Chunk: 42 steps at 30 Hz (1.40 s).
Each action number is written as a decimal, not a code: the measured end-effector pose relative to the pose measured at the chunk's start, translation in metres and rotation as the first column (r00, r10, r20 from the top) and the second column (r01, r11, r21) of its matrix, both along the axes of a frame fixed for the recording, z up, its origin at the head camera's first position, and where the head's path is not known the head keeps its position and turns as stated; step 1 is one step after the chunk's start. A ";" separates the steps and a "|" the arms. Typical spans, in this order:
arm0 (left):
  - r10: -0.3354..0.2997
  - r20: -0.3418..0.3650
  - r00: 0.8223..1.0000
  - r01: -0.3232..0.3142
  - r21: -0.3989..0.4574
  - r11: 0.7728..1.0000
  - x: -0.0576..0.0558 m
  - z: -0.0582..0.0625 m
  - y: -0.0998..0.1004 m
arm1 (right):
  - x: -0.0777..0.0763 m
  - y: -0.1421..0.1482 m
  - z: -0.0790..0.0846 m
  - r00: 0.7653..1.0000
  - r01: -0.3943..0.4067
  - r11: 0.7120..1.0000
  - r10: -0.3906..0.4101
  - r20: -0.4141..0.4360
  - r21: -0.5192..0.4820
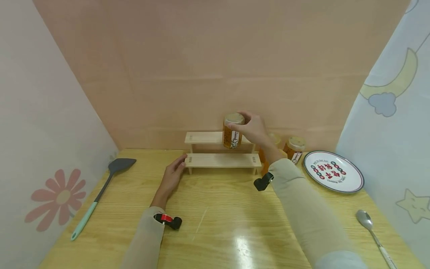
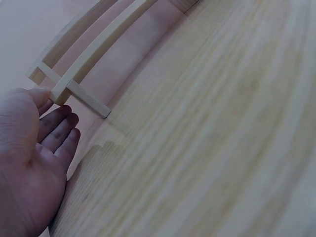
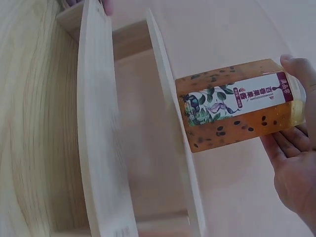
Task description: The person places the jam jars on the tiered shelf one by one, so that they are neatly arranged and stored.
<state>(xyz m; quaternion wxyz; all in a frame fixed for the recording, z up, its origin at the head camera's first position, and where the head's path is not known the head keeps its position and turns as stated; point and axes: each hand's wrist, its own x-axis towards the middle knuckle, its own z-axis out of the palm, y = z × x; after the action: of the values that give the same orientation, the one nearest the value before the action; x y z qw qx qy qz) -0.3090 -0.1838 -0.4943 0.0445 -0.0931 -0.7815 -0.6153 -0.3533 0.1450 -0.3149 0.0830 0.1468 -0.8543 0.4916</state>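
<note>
My right hand (image 1: 254, 129) grips a jar of passion fruit jam (image 1: 232, 135) around its lid. Amber with dark seeds and a white label, the jar (image 3: 232, 106) is upright at the upper tier of a two-tier wooden rack (image 1: 221, 160). Whether its base touches the tier, I cannot tell. At the rack's left end, my left hand (image 1: 173, 173) pinches the lower tier; the left wrist view shows the thumb and index finger at the board's end, the other fingers loosely extended below. Another jar (image 1: 295, 147) stands right of the rack, with one more (image 1: 274, 139) partly hidden behind my right arm.
A white plate with printed lettering (image 1: 333, 171) lies to the right, and a metal spoon (image 1: 365, 219) lies nearer at the right edge. On the left is a spatula with a mint handle (image 1: 85, 220). A pinkish wall covering (image 1: 215, 74) rises behind the rack.
</note>
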 end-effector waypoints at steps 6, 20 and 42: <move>-0.002 0.007 1.000 0.002 0.002 1.000 0.001 -0.001 0.003 | -0.002 -0.018 -0.004 1.000 -0.002 0.999 0.003 0.030 -0.048; -0.002 0.009 1.000 0.003 -0.019 1.000 0.004 -0.006 0.000 | -0.015 -0.053 -0.019 0.998 0.055 0.989 -0.053 0.017 -0.135; 0.009 0.013 1.000 -0.009 -0.016 1.000 0.006 -0.001 -0.003 | -0.020 -0.046 -0.029 0.994 -0.107 0.958 0.111 0.002 -0.268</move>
<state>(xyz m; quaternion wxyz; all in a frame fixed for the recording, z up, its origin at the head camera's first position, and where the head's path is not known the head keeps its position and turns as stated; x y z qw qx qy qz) -0.3031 -0.1873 -0.4957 0.0415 -0.0859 -0.7870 -0.6095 -0.3728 0.0989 -0.3442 0.0677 0.1771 -0.7715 0.6073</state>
